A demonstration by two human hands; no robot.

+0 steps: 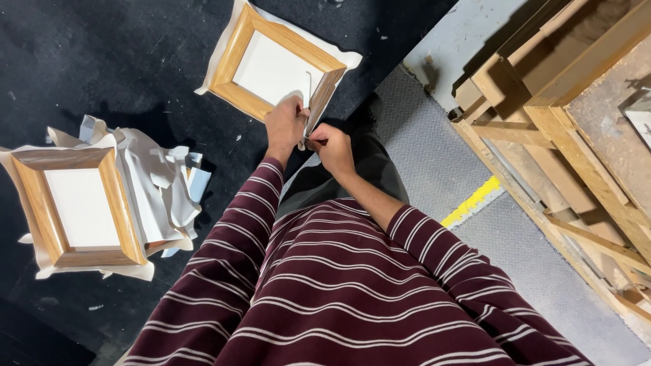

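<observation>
A light wooden picture frame (237,51) with a white panel lies on white paper on a black surface ahead of me. My left hand (283,125) grips the frame's near corner. My right hand (332,148) sits just beside it, pinching a strip of white paper or tape at that same corner. What exactly the right fingers hold is too small to tell. Both arms wear dark red sleeves with thin white stripes.
A second wooden frame (78,207) rests on crumpled white paper (159,186) at the left. Stacked wooden frames and planks (576,129) stand at the right. Grey floor (420,149) with a yellow line (475,200) lies between.
</observation>
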